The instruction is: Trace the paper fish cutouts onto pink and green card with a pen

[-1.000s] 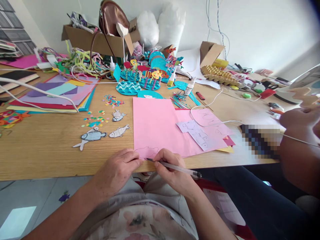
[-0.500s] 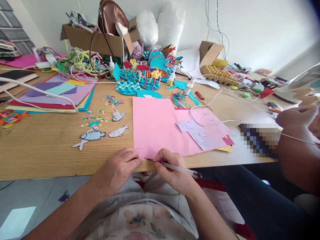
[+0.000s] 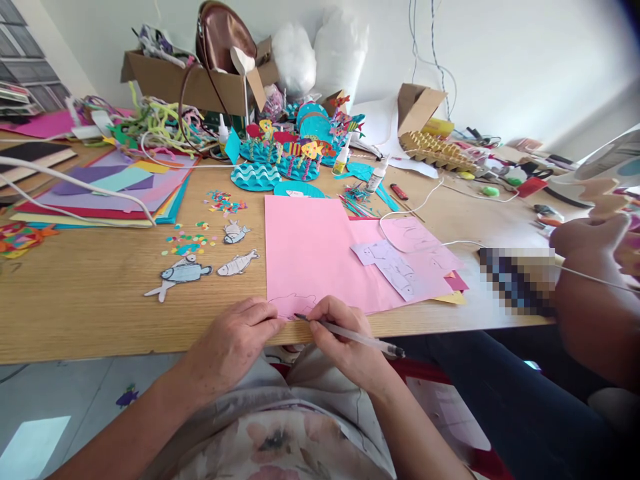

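Note:
A pink sheet of paper [image 3: 310, 247] lies on the wooden table [image 3: 100, 300], its near edge at the table's front edge. A fish outline is drawn in its near corner. My right hand [image 3: 340, 337] is closed around a clear pen [image 3: 350, 335], whose tip rests on the pink sheet by the outline. My left hand [image 3: 233, 343] lies with curled fingers on the sheet's near left corner and holds it down.
Cut-out paper fish [image 3: 185, 271] and confetti lie left of the sheet. Stacked coloured paper [image 3: 110, 190], teal fish crafts [image 3: 295, 150], glue bottles [image 3: 379, 175], cardboard boxes [image 3: 200, 80] and cables crowd the back. Another person's arm [image 3: 595, 293] is at the right.
The pen tip has shifted very slightly along the fish outline. Both of my hands stay in place. The other person's hand at the right has moved a little.

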Tool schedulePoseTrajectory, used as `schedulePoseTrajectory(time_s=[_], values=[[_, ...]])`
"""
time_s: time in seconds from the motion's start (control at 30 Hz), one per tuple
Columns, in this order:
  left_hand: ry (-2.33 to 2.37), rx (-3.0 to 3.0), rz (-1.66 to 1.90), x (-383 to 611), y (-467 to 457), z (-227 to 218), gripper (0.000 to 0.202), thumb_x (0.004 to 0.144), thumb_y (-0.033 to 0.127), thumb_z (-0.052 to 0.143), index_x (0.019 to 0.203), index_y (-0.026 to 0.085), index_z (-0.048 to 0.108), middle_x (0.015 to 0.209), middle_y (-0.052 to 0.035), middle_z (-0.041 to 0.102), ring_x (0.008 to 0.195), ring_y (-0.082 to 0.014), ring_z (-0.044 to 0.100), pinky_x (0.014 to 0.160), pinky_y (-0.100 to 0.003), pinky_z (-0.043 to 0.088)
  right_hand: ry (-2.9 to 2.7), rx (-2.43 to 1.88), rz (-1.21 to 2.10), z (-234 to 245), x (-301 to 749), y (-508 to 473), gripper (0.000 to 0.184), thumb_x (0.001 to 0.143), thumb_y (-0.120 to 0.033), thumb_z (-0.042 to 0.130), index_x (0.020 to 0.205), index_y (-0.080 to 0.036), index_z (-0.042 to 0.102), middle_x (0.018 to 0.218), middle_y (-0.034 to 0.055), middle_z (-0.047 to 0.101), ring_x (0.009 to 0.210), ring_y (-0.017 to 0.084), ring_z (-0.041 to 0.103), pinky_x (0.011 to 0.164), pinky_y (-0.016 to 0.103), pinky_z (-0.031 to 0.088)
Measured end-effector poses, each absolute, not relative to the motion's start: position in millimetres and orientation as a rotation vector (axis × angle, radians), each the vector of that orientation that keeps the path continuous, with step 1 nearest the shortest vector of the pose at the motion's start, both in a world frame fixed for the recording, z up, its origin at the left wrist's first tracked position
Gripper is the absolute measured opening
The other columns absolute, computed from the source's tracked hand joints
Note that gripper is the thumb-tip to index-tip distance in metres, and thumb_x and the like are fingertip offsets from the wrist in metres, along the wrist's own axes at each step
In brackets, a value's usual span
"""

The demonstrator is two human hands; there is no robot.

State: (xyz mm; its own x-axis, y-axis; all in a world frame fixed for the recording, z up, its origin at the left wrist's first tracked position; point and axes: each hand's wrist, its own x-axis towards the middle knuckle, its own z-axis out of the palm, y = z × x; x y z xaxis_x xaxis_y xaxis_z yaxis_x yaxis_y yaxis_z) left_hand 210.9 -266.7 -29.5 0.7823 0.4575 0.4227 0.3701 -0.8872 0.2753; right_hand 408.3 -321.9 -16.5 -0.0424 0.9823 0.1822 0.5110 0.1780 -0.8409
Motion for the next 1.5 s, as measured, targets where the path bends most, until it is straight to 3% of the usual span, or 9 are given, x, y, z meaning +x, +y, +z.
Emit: schedulePoseTrajectory(time_s=[0.27, 0.77, 1.5], values=[[0.691, 2.85, 0.703, 215, -263, -20, 0.029, 0.091, 0.005, 0.034, 0.098, 0.014, 0.061, 0.095, -0.0065, 0.064, 0.086, -0.0172, 0.059, 0.076, -0.029, 0.051, -1.582, -1.51, 0.66, -19, 405, -321, 0.004, 0.082, -0.019, 0.05, 0.081, -0.018, 0.054, 0.053, -0.0067, 0.047, 0.047, 0.008, 0.041, 0.045, 0.019, 0.032], [0.629, 2.854, 0.742, 219, -259, -26, 0.028, 0.092, 0.008, 0.036, 0.105, 0.012, 0.06, 0.102, -0.0068, 0.065, 0.091, -0.0175, 0.058, 0.083, -0.032, 0.052, -1.713, -1.482, 0.558, -19, 397, -315, 0.009, 0.082, -0.015, 0.05, 0.082, -0.018, 0.059, 0.066, -0.001, 0.065, 0.056, 0.009, 0.056, 0.053, 0.018, 0.043], [0.614, 2.84, 0.779, 220, -259, -23, 0.027, 0.091, 0.008, 0.037, 0.104, 0.011, 0.061, 0.1, -0.0077, 0.066, 0.09, -0.0178, 0.058, 0.082, -0.032, 0.053, -1.702, -1.529, 0.569, -17, 395, -314, 0.009, 0.082, -0.016, 0.049, 0.082, -0.017, 0.058, 0.063, -0.0008, 0.063, 0.053, 0.01, 0.055, 0.051, 0.018, 0.041]])
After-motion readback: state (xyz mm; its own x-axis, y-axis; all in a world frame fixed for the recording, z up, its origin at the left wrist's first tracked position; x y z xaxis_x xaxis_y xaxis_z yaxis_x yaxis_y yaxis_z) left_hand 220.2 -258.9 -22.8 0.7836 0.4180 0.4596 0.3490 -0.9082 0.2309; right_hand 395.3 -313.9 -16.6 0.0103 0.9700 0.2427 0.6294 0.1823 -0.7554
